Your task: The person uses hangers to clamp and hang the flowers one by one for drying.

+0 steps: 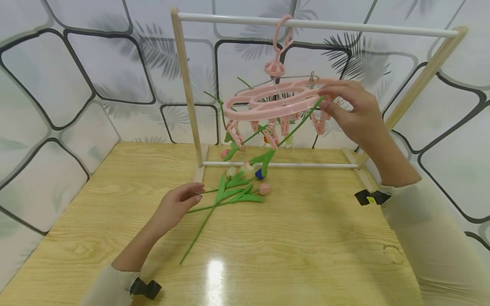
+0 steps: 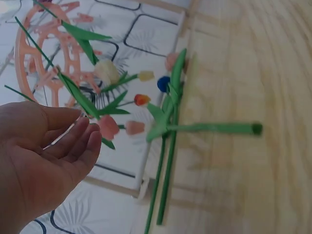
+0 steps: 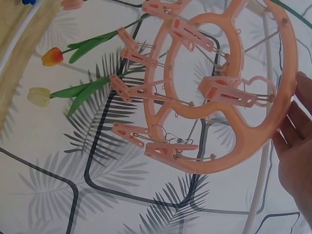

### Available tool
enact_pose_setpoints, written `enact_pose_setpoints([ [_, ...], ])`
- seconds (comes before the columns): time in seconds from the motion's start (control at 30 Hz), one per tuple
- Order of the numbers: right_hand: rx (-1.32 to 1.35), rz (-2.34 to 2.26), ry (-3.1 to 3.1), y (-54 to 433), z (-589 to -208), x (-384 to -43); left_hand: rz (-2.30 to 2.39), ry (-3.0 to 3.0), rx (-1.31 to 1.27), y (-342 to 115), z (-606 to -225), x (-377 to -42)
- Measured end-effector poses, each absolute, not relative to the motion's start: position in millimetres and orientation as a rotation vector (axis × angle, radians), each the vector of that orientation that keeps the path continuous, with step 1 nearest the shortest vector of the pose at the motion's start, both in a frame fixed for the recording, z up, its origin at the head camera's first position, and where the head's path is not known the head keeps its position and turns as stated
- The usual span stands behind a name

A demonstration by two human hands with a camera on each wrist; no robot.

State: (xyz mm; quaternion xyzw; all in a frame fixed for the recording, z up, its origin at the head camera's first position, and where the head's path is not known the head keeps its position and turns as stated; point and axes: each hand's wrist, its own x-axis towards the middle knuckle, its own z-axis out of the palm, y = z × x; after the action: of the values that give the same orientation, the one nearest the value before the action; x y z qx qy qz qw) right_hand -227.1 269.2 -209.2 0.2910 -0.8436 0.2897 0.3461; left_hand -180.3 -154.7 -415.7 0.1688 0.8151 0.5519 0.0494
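Note:
A pink clip hanger (image 1: 254,112) with an oval frame hangs by its hook from a white rail. My right hand (image 1: 354,108) grips the hanger's right rim, fingers above and thumb below. Artificial tulips hang heads down from its clips, among them a white tulip (image 2: 107,72), a pink tulip (image 2: 108,126), an orange tulip (image 3: 52,57) and a yellow tulip (image 3: 39,97). Low over the table my left hand (image 1: 178,206) has loosely bent fingers holding nothing, close to the stems of lying tulips. Among those are a blue tulip (image 1: 260,174) and a pale pink tulip (image 1: 264,188).
The rack has wooden side posts (image 1: 186,85), a top rail (image 1: 237,19) and a lower white bar (image 1: 306,165) near the back of the wooden table (image 1: 306,246). Behind it stands a patterned wall (image 1: 126,72). A small metal clip (image 1: 311,80) sits on the hanger.

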Motion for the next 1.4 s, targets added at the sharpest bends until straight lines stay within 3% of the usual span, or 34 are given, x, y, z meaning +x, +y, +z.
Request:
enact_pose_setpoints([
  [0.37, 0.820, 0.738, -2.119, 269, -215, -231, 1.559, 2.538, 0.372, -177, -434, -187],
  [0.8, 0.856, 0.742, -2.119, 267, -213, -226, 1.456, 2.459, 0.382, -148, -458, -188],
  [1.4, 0.904, 0.691, -2.115, 266, -214, -229, 1.249, 2.561, 0.452, -132, -462, -196],
])
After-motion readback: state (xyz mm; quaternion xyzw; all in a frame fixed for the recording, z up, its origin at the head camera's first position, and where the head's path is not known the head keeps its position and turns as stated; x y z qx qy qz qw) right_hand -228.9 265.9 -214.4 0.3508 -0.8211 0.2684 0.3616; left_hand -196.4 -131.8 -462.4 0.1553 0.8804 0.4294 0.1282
